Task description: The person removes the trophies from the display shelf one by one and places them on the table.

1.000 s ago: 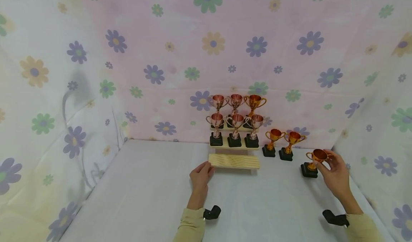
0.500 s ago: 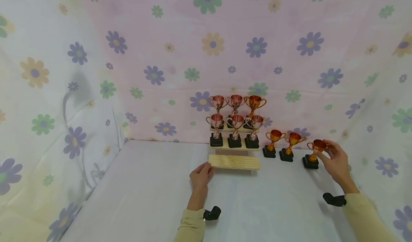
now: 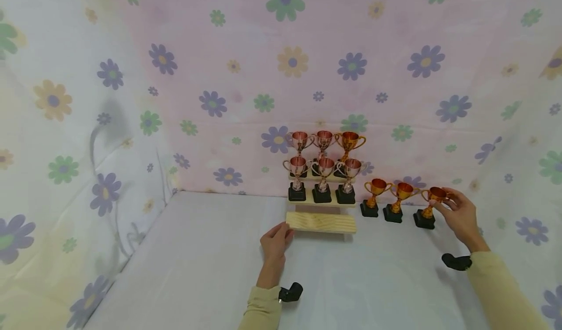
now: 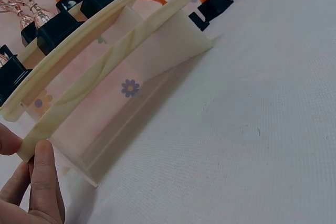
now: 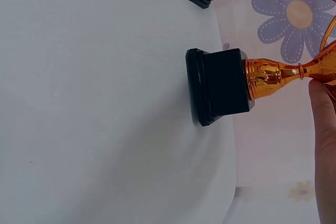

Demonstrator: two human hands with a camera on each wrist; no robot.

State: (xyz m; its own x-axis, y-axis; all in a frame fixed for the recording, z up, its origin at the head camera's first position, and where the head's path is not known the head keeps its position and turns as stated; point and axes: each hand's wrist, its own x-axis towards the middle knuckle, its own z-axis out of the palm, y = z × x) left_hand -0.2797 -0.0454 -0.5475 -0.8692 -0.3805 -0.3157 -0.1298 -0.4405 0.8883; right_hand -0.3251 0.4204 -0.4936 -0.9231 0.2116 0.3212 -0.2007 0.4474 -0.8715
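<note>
A tiered wooden stand (image 3: 321, 222) carries small trophies on its upper two tiers, and its lowest board is bare. My left hand (image 3: 273, 242) pinches the left end of that lowest board, thumb above and fingers below, as the left wrist view shows on the board (image 4: 100, 74). At the right, my right hand (image 3: 458, 217) holds a gold trophy (image 3: 426, 210) by its cup. This trophy is upright, its black base (image 5: 223, 85) at or just over the table; I cannot tell if it touches. Two more gold trophies, the nearer one (image 3: 397, 203) and another (image 3: 372, 198), stand between it and the stand.
Pink-rimmed trophies (image 3: 324, 181) fill the middle tier; the top tier has two like them and a gold one (image 3: 350, 142). A white cloth covers the table (image 3: 210, 257). Flowered fabric (image 3: 237, 76) rises behind and at both sides.
My right hand has moved the gold trophy away from me, towards the back, into line with the other two gold ones. The left hand keeps its place on the board.
</note>
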